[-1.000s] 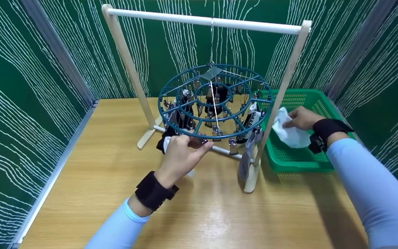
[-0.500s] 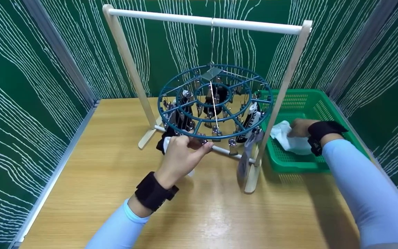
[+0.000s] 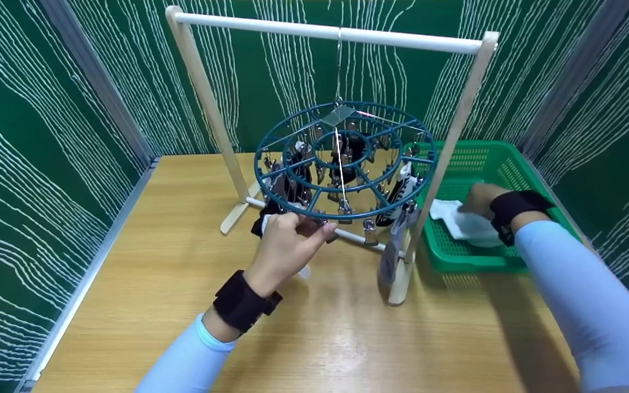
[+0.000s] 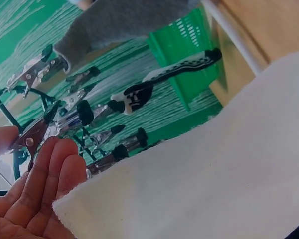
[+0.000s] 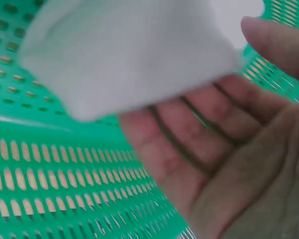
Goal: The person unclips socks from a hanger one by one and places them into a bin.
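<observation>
My left hand (image 3: 284, 248) pinches a metal clip (image 4: 32, 137) at the near edge of the round hanger (image 3: 344, 216), thumb on one side and fingertips on the other. Close by in the left wrist view hangs a white sock (image 4: 204, 164), mostly behind my hand in the head view. Inside the green basket (image 3: 470, 263), my right hand (image 3: 481, 199) is at another white sock (image 3: 463, 222). The right wrist view shows its fingers (image 5: 184, 124) stretched out under the sock's edge, with the thumb held apart from them.
The hanger hangs by a hook from the white bar (image 3: 325, 31) of a wooden stand. A grey sock (image 3: 393, 248) and a black-and-white patterned sock (image 3: 400, 194) hang at its right, with darker socks at left and back. Several unused clips dangle. Green walls surround the table (image 3: 183, 305).
My right hand has moved slightly lower in the basket, and the white sock there has sunk and now lies flatter under it. My left hand stays on the clip.
</observation>
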A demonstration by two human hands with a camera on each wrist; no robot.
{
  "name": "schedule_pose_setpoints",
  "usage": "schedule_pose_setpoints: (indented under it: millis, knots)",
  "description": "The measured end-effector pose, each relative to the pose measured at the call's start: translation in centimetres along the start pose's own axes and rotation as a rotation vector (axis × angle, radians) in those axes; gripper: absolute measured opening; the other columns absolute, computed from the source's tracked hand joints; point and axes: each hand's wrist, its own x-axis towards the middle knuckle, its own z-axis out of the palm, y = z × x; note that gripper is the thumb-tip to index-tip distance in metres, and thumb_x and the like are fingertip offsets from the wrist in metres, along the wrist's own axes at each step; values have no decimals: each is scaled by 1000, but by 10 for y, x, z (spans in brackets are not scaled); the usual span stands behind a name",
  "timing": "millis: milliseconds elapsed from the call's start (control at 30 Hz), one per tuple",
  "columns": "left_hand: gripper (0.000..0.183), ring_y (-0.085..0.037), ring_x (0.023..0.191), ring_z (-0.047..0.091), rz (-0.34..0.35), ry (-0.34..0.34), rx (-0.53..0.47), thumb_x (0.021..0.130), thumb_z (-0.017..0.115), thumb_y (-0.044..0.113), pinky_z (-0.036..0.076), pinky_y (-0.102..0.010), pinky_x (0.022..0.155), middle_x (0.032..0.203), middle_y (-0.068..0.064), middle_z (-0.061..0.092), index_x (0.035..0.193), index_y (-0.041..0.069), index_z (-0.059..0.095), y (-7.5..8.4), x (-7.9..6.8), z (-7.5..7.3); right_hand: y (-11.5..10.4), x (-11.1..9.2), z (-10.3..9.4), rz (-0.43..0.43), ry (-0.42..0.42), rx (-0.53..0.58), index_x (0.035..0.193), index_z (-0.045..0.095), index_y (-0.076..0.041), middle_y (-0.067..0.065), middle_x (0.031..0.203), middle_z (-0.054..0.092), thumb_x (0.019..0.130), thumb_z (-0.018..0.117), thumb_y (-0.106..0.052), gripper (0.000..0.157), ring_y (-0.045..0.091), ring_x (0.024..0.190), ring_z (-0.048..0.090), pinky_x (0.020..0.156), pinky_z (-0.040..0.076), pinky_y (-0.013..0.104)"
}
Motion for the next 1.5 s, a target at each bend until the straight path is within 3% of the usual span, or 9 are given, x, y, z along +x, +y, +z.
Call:
schedule_pose_setpoints:
  millis: [167, 300, 467, 600, 733, 967, 1133, 1267, 1500]
  knots:
    - [21, -20, 79, 78, 13, 12, 11, 102, 79, 24, 66, -33, 79, 87, -9, 82, 100, 3, 82, 1, 0, 0, -15, -32, -20, -43, 246, 121, 131, 65, 19, 44, 128, 66, 110, 58, -22, 46, 56, 109, 67, 92, 58, 64]
    - [20, -21, 79, 79, 20, 28, 4, 101, 80, 22, 67, -34, 78, 87, -10, 83, 100, 2, 82, 1, -1, -1, -32, -54, -28, -85, 393, 245, 145, 56, 16, 44, 142, 58, 114, 56, -24, 51, 61, 129, 58, 106, 50, 72]
    - [21, -22, 79, 79, 12, 29, 9, 101, 80, 24, 67, -36, 78, 87, -10, 83, 98, 3, 82, 2, -1, -1, -57, -82, -32, -139, 618, 331, 145, 61, 6, 34, 135, 68, 114, 58, -30, 48, 43, 118, 68, 98, 59, 39]
    - [22, -23, 80, 79, 5, 27, 14, 101, 80, 24, 67, -37, 79, 88, -10, 83, 98, 2, 81, 3, -2, -2, -79, -107, -32, -207, 814, 365, 138, 68, 2, 28, 125, 75, 111, 65, -26, 40, 3, 94, 68, 76, 44, 5]
    - [21, -23, 80, 80, 8, 32, 14, 101, 80, 22, 67, -37, 79, 89, -11, 83, 98, 2, 81, 5, -3, -3, -99, -128, -27, -320, 978, 376, 132, 72, 2, 26, 117, 77, 106, 73, -17, 32, -19, 87, 57, 79, 43, -1]
    - [19, -21, 80, 81, 40, 61, 33, 100, 81, 21, 68, -35, 78, 89, -9, 84, 97, 3, 82, 5, -5, -3, -135, -158, -16, -558, 1254, 315, 121, 76, 6, 24, 114, 80, 93, 84, 0, 29, -21, 108, 60, 100, 46, 4]
    - [20, -21, 77, 81, 94, 94, 86, 97, 85, 21, 67, -34, 75, 85, -9, 83, 92, 2, 83, 5, -6, -3, -159, -159, -4, -853, 1487, 243, 98, 78, 8, 28, 95, 78, 102, 77, -33, 42, 11, 95, 75, 105, 49, 10]
    - [19, -19, 72, 80, 129, 115, 117, 94, 87, 19, 66, -34, 70, 83, -10, 83, 89, 1, 81, 6, -8, -3, -176, -157, 5, -1045, 1505, 81, 93, 78, 8, 26, 88, 76, 107, 70, -36, 47, 42, 77, 70, 109, 47, 11]
    - [23, -16, 63, 70, 195, 158, 240, 94, 88, 24, 57, -23, 63, 80, -6, 81, 88, 4, 80, 7, -12, -6, -189, -158, 14, -1052, 1291, -167, 115, 80, 2, 20, 111, 81, 109, 68, -24, 29, 39, 99, 78, 100, 62, 42]
